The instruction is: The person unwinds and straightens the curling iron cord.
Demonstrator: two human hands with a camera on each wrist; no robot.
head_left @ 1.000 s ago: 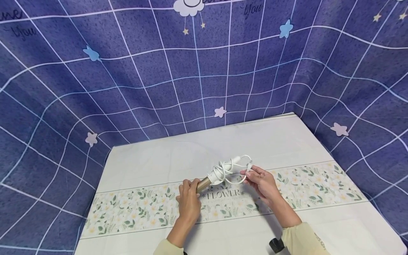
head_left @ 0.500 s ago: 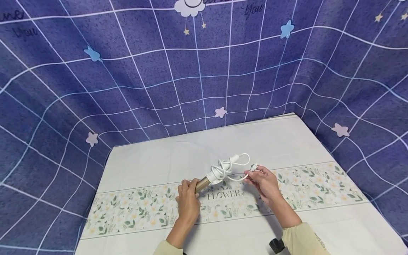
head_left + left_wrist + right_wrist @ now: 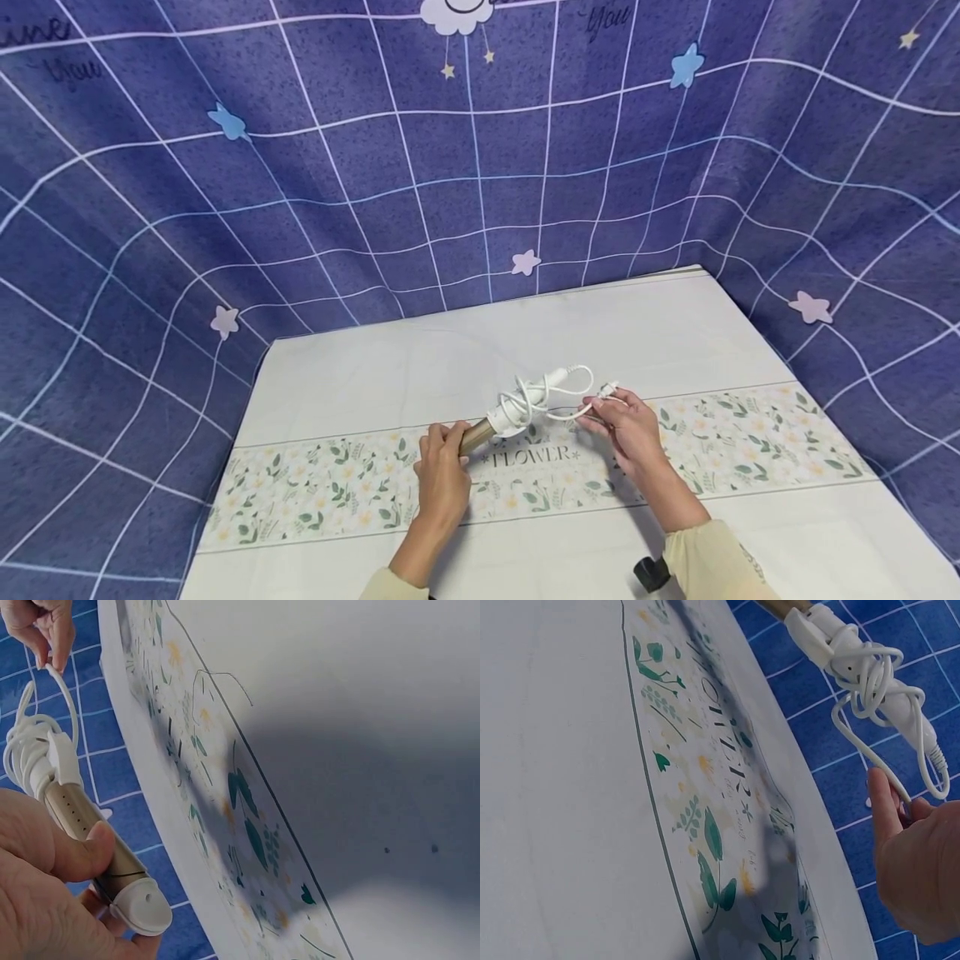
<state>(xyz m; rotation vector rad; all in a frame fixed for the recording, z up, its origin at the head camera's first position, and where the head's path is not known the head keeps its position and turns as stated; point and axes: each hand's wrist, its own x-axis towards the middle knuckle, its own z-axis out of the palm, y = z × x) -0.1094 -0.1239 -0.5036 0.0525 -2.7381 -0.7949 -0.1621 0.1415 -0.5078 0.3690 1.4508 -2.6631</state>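
Curling iron [image 3: 501, 421] slants far-right from the left hand [image 3: 444, 479] gripping its gold barrel [image 3: 477, 436]; right hand [image 3: 632, 432] pinches white cord [image 3: 877, 690]; tablecloth [image 3: 600, 325] reads "FLOWER", far curtain [image 3: 420, 150] "You".

A gold-and-white cylindrical wand [image 3: 497, 422], loosely wound with white cord [image 3: 874, 681], slants up rightward, lower centre of the head view.

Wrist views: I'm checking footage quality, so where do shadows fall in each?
Left wrist: a broad, soft-edged shadow darkens much of the white cloth and reaches the floral band; right wrist: a narrower shadow runs along that band, beside its lettering.
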